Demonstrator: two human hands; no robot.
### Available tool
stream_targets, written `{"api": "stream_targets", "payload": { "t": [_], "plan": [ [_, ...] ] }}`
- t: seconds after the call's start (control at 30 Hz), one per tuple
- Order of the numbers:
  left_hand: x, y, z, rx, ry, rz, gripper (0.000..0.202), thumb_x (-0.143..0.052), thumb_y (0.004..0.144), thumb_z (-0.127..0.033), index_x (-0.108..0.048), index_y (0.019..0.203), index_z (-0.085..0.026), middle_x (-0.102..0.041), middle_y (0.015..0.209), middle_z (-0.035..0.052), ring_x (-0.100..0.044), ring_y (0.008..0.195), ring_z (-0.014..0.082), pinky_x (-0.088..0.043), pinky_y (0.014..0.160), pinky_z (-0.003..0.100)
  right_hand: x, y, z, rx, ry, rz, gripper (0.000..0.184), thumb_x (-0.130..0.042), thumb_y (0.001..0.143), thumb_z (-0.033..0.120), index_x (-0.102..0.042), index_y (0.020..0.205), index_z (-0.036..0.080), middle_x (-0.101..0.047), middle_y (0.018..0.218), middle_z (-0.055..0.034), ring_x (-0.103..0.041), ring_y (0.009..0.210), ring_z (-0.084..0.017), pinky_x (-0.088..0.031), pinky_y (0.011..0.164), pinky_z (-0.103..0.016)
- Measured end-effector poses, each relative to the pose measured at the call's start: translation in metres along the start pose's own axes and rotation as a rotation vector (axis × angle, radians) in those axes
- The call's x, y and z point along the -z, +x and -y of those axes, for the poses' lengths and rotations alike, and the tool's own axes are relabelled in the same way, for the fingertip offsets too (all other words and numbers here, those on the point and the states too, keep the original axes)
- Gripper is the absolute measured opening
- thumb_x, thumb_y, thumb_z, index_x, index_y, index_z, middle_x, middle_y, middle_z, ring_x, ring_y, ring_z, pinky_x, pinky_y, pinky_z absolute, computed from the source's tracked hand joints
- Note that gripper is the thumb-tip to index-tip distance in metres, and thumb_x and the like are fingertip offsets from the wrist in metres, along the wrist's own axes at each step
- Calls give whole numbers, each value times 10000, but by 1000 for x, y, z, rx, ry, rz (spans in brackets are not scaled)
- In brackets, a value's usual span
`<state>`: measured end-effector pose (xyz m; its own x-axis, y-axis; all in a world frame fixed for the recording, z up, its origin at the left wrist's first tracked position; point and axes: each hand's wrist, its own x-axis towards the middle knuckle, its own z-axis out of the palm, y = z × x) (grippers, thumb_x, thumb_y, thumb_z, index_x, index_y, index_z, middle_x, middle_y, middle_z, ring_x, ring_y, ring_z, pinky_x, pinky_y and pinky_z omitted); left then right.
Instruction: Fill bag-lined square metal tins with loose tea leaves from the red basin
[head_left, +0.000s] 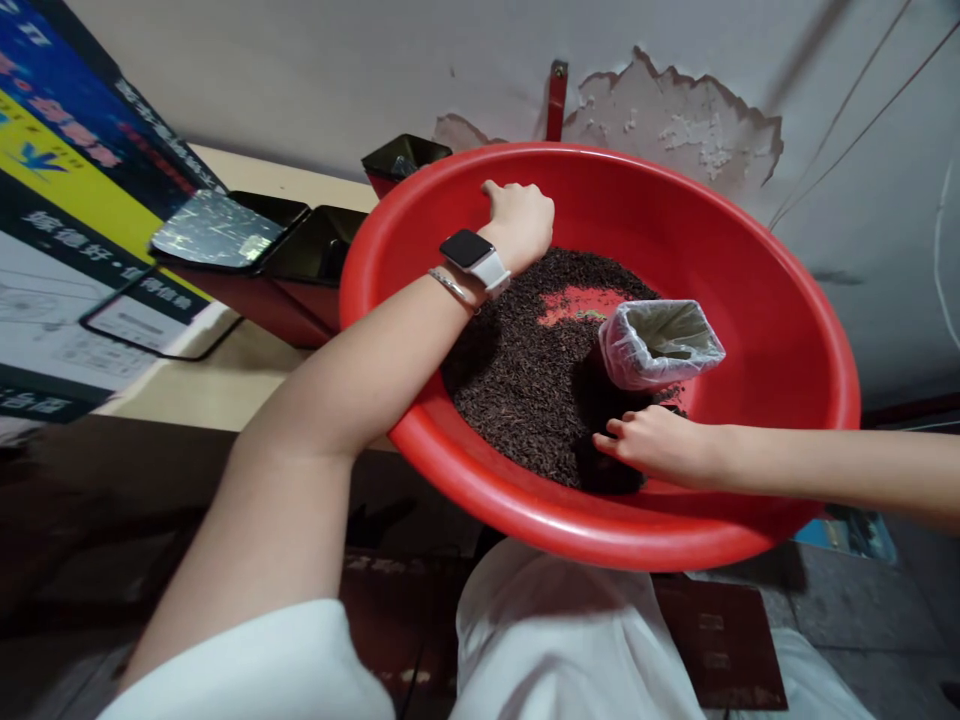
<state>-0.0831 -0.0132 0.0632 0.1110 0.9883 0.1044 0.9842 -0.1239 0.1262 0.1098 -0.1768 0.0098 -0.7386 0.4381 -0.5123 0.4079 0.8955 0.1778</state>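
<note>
A wide red plastic basin (780, 330) holds a layer of dark, dry, loose bits like tea leaves (517, 380). My left hand (521, 220), with a watch on its wrist, reaches over the basin's far left side. Its knuckles are bent and one digit sticks out; the other fingers are hidden beneath. Low over the near part of the leaves, my right hand (660, 445) has curled fingers, and what they hold, if anything, is hidden. Just beyond it stands a container lined with a clear plastic bag (664, 345), its mouth uppermost; its lower part is hidden.
Left of the basin, dark square tins (300, 290) and a smaller tin (401, 165) stand on a pale ledge (217, 390). A printed box (82, 220) leans at the far left. Behind is a wall with peeling paint (675, 110).
</note>
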Motion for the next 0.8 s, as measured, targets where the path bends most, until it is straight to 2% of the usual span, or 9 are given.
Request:
{"api": "stream_targets", "payload": {
  "t": [0.13,0.23,0.37,0.43,0.5,0.6,0.7,0.8],
  "plan": [
    [-1,0,-2,-18,6,9,492,-276,932,-432,-526,1299,-219,-562,1302,0,-382,1176,264,-205,1022,486,-8,-17,-16,-229,76,89,359,-473,812,39,-571,1154,82,-682,873,-129,-688,788,-255,-475,599,-300],
    [-2,-4,-14,-151,-78,61,532,-287,920,-486,-560,1269,-193,-583,1271,51,-446,1154,266,-296,971,440,-11,-18,-28,-396,89,117,318,-392,837,28,-611,1065,70,-675,927,-170,-678,855,-273,-486,641,-317],
    [-11,-17,-42,-456,-326,215,589,-267,901,-553,-601,1203,-173,-655,1128,85,-582,1002,225,-411,843,332,-22,-11,-44,-445,66,91,336,-374,832,25,-628,1051,40,-649,1038,-225,-658,924,-289,-499,719,-348],
    [-19,-24,-53,-514,-328,282,560,-379,859,-543,-619,1170,-144,-673,1084,114,-614,932,225,-446,794,319,-29,-6,-51,-432,55,85,349,-355,832,17,-635,1040,33,-643,1054,-236,-658,924,-285,-500,747,-359],
    [-28,-27,-58,-474,-303,336,498,-504,801,-431,-624,1159,-106,-686,1042,150,-635,877,233,-474,759,324,-34,0,-57,-430,45,81,343,-366,832,23,-628,1052,28,-648,1033,-238,-661,915,-287,-505,741,-359],
    [-34,-26,-56,-308,-400,386,428,-522,766,-252,-639,1131,-60,-705,933,170,-657,813,227,-499,743,326,-36,10,-65,-440,36,72,327,-396,841,54,-603,1092,22,-664,973,-232,-670,892,-291,-514,697,-341],
    [-34,-18,-49,-106,-517,318,371,-521,762,-166,-656,1081,-34,-699,930,186,-656,889,253,-505,773,335,-33,18,-73,-423,13,71,324,-383,868,78,-603,1101,29,-676,907,-216,-680,869,-285,-517,697,-346],
    [-34,-3,-37,42,-666,244,402,-525,754,-99,-613,1137,-17,-674,1013,200,-629,998,269,-504,799,325,-27,20,-87,-434,-11,95,301,-421,860,91,-646,1056,56,-674,937,-214,-671,915,-285,-513,724,-342]
  ]
}}
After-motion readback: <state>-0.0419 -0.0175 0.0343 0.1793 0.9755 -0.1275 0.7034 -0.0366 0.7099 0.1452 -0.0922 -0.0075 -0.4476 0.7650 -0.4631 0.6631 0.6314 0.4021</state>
